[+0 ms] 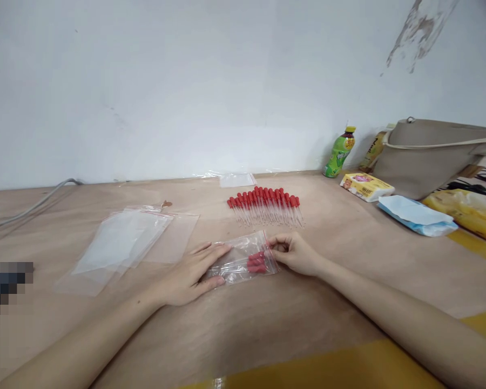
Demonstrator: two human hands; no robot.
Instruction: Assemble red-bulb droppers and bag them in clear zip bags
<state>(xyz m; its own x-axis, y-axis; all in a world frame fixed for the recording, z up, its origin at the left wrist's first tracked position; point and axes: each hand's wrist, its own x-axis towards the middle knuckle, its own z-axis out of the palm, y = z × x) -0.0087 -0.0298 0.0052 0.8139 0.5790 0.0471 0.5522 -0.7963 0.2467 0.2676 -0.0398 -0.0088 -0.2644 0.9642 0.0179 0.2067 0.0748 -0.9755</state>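
A clear zip bag (237, 259) lies on the brown-covered table, with several red-bulbed droppers (256, 262) inside, their bulbs toward its right, red-lined end. My left hand (190, 274) rests on the bag's left end with fingers spread. At the opposite end, the fingers of my right hand (291, 253) pinch the bag's upper right edge. Behind the bag sits a row of loose droppers with red bulbs (267, 199), clear tips pointing toward me. A pile of flat clear bags (121, 243) is to the left of my left hand.
Against the wall are a small clear bag (237, 180) and a green bottle (340, 152). At the right lie a tissue pack (366, 187), a light blue packet (416, 215), a yellow package (465, 213) and a grey bag (429, 156). A grey cable (32, 206) runs at the left.
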